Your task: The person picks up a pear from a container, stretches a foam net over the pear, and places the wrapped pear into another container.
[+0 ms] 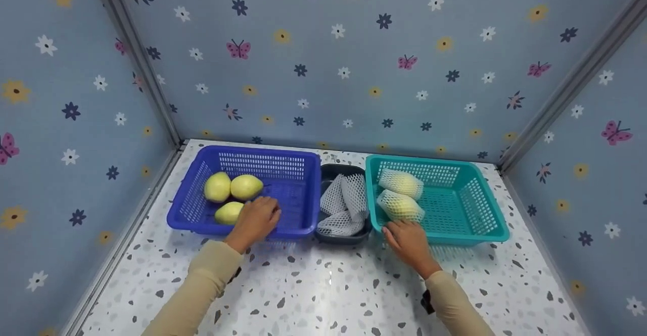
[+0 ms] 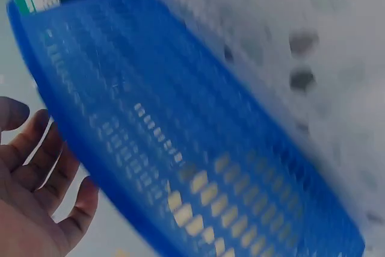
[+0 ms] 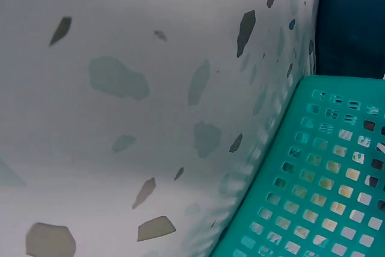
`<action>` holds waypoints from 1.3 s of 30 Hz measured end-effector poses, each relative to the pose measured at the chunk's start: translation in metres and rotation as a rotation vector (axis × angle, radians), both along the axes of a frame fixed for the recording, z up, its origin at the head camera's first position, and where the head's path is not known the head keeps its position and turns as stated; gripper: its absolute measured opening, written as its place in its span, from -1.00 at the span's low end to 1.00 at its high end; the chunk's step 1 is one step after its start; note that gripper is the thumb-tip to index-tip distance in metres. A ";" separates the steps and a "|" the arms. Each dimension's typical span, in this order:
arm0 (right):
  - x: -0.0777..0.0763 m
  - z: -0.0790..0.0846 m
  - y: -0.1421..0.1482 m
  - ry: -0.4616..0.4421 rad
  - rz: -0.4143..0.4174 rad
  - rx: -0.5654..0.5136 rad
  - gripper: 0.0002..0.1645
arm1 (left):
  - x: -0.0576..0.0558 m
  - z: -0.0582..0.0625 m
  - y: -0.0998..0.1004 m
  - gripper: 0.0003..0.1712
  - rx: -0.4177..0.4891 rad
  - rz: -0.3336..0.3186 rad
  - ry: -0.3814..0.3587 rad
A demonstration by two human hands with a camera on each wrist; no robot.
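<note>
Over the front of the blue basket [image 1: 288, 156], my left hand [image 1: 257, 220] hovers by a yellow pear-like fruit [image 1: 228, 213] that it partly covers. Two more such fruits, a left one [image 1: 217, 188] and a right one [image 1: 246, 187], lie behind. In the left wrist view, the left fingers [image 2: 48, 167] are loosely bent with nothing between them. My right hand [image 1: 408, 240] is at the front rim of the teal basket [image 1: 455, 239], its fingertips partly hidden, just below a netted fruit [image 1: 402, 206]. Another netted fruit [image 1: 402, 183] lies behind it. The right wrist view does not show the hand.
Between the baskets stands a dark grey bin [image 1: 328, 170] with several white foam net sleeves [image 1: 346, 202]. The speckled table [image 1: 323, 295] is bounded by flower-patterned panels [image 1: 323, 93] at the back and both sides.
</note>
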State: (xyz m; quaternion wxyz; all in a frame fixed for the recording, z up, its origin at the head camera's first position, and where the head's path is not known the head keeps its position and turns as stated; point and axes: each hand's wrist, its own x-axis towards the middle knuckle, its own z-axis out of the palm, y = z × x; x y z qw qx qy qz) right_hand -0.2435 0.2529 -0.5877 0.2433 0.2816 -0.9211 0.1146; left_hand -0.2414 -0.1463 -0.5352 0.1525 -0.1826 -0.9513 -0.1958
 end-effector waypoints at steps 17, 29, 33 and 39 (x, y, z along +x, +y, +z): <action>0.000 0.000 -0.001 0.049 0.015 0.007 -0.74 | -0.031 0.007 -0.088 -0.26 -0.123 0.105 -0.447; -0.002 0.001 0.000 0.056 0.009 -0.018 -0.74 | -0.039 0.000 -0.092 -0.18 -0.060 0.117 -0.680; -0.003 -0.001 0.001 0.083 0.012 -0.019 -0.75 | -0.043 -0.005 -0.092 -0.18 -0.054 0.134 -0.712; -0.004 -0.003 0.001 0.094 0.013 -0.013 -0.76 | -0.056 -0.024 -0.099 -0.10 -0.091 0.106 -0.713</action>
